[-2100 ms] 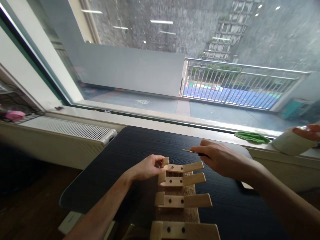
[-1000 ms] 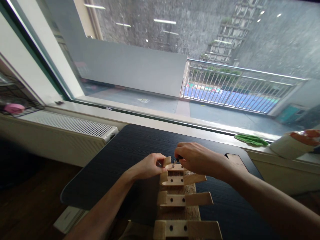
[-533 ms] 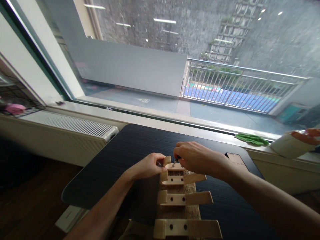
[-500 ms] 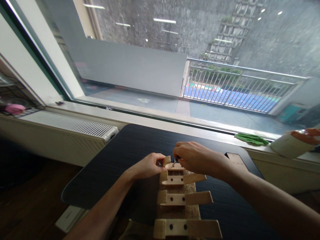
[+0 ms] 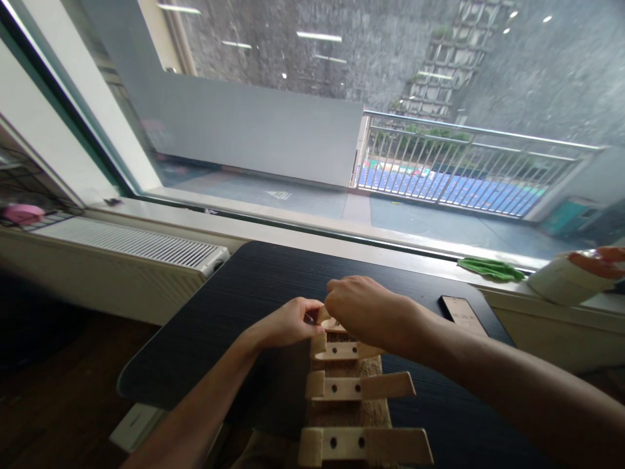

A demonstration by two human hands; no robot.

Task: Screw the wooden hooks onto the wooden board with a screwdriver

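A wooden rack (image 5: 347, 404) of several pale hook-shaped bars on a rough plank lies on the black table (image 5: 234, 306) and points away from me. My left hand (image 5: 288, 324) pinches the left end of the farthest bar (image 5: 325, 318). My right hand (image 5: 364, 309) is closed over the top of that same bar, its fingers curled down. A thin tool was in it earlier; the hand now hides whatever it holds.
A phone (image 5: 463, 314) lies on the table to the right. On the sill sit a green cloth (image 5: 491, 268) and a white roll (image 5: 561, 280), with another person's fingers (image 5: 593, 256) on it. A radiator (image 5: 127, 242) runs at the left.
My right hand came in from the right with a thin metal tool and settled over the farthest bar, then shifted slightly left. My left hand has stayed put.
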